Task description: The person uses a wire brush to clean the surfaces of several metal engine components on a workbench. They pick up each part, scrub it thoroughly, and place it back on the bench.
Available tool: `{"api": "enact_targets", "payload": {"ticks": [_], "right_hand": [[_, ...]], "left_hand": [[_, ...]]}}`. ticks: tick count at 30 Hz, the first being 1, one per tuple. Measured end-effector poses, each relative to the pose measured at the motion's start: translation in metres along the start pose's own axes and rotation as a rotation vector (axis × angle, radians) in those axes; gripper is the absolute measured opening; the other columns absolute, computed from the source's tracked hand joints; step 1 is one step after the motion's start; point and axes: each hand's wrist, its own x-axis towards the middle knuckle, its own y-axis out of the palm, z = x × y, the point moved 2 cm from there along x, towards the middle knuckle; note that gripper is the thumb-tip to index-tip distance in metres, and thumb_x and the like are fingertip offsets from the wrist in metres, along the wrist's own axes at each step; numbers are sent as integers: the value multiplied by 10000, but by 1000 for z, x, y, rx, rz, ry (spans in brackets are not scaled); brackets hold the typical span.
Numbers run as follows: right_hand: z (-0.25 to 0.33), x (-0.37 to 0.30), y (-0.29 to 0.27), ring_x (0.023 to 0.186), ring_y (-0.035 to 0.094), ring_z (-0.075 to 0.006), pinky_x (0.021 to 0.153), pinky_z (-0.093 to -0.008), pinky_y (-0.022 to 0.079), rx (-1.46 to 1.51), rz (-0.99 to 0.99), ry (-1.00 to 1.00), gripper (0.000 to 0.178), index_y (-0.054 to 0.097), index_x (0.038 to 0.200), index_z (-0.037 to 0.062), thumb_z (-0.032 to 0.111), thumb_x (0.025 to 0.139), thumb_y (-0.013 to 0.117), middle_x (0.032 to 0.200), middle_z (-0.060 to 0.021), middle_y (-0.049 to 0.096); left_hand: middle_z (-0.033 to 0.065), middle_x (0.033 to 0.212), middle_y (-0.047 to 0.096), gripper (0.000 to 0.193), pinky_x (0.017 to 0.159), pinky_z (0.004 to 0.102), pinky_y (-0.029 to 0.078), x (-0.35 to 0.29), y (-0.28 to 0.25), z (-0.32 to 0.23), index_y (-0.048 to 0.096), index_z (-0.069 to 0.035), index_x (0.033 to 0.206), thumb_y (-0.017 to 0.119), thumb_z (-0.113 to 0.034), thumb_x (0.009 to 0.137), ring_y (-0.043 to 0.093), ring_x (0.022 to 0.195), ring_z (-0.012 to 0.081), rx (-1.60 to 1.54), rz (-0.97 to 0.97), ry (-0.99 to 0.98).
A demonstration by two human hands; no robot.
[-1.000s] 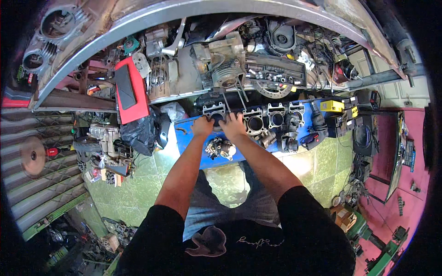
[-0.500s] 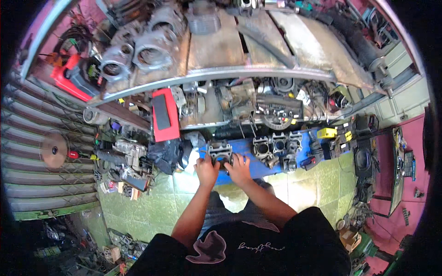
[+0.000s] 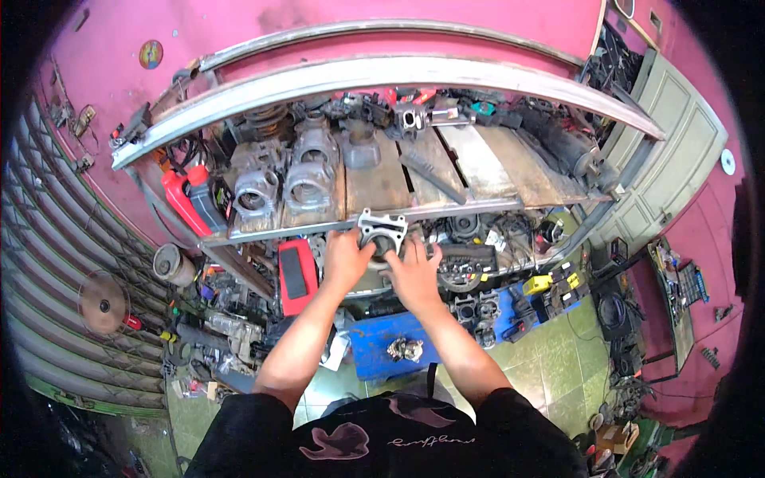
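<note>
Raised in front of me at the edge of the upper shelf is a grey metal engine cylinder block (image 3: pixel 382 224). My left hand (image 3: pixel 346 259) grips its left side, the thumb reaching in toward the bore. On the other side my right hand (image 3: pixel 415 273) holds it, with some fingers spread along the flank. Its lower part is partly covered by my fingers. Below, on the blue bench (image 3: pixel 373 334), lies a smaller metal engine part (image 3: pixel 406 349), perhaps a cylinder head. More cylinder blocks (image 3: pixel 476 307) stand farther right on the same bench.
The wooden shelf (image 3: pixel 366 185) ahead carries several engine casings (image 3: pixel 311 187) and a metal bar (image 3: pixel 434 177). A red case (image 3: pixel 298 275) sits on the lower rack, left of my hands. Yellow boxes (image 3: pixel 539 284) are at the bench's right end. Red and black bottles (image 3: pixel 191 199) stand upper left.
Both hands have lifted the cylinder block up and away from the blue bench, toward the shelf edge. The smaller engine part on the bench now shows. The view has tilted upward.
</note>
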Motion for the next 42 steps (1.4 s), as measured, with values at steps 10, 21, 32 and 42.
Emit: {"api": "enact_targets", "payload": {"ticks": [10, 21, 32, 42], "right_hand": [[-67, 133, 3, 1296, 545, -398, 1155, -793, 135, -19, 202, -107, 495, 605, 1200, 88, 460, 906, 747, 1153, -201, 730], [-64, 182, 11, 1204, 647, -418, 1173, -797, 62, 0, 304, 21, 705, 642, 1332, 137, 625, 838, 768, 1057, -152, 786], [-184, 143, 18, 1344, 520, -406, 1171, -791, 89, -220, 184, 291, 540, 680, 1331, 85, 402, 901, 753, 1321, -187, 674], [-190, 119, -1, 1339, 555, -428, 1129, -772, 202, 126, 362, 521, 360, 720, 1295, 154, 305, 984, 621, 1138, -210, 764]], "left_hand": [[301, 974, 736, 488, 888, 498, 585, 162, 28, 8, 781, 39, 950, 770, -412, 764, 738, 971, 433, 96, 181, -190], [215, 1011, 782, 516, 913, 475, 560, 169, 57, 28, 797, -28, 1089, 761, -499, 880, 720, 1005, 388, -87, -224, -305], [178, 1399, 651, 1041, 1120, 572, 381, 122, 52, -16, 545, -95, 1490, 899, -577, 638, 505, 1318, 433, 218, -78, -355], [197, 1494, 607, 1146, 1208, 573, 341, 174, 43, 45, 439, -134, 1592, 888, -626, 660, 494, 1452, 415, 188, 449, -243]]}}
